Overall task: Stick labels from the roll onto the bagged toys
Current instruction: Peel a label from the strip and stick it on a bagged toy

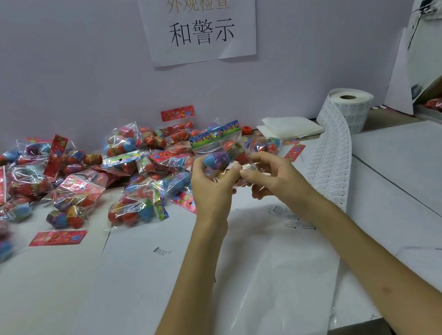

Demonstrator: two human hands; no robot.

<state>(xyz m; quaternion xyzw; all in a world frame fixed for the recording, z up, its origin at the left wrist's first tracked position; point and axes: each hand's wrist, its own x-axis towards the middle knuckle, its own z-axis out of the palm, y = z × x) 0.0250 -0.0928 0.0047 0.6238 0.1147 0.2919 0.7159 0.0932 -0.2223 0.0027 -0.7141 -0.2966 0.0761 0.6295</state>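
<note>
Nearest, two bare forearms reach over the white paper-covered table [389, 168], where a few small printed stickers [292, 224] sit stuck to the surface.

Above them, the left hand [210, 182] curls its fingers round the lower part of a clear plastic bag of red and blue egg-shaped toys [221, 152], held up off the table with its printed card header on top. The right hand [269, 175] meets it, thumb and forefinger pinched together at the bag's bottom edge. A pale scrap shows at those fingertips, but I cannot tell whether it is a label.

Just right of the hands, the long white strip of printed labels [330, 166] trails back to the white label roll [350, 110], which stands beside a folded white sheet [289, 126].

Further left lies a heap of bagged toys [69, 178] among loose red header cards [57, 238]. None shows a label I can make out, so most of the job probably remains.

On the far wall hangs a white paper sign [200, 15].
</note>
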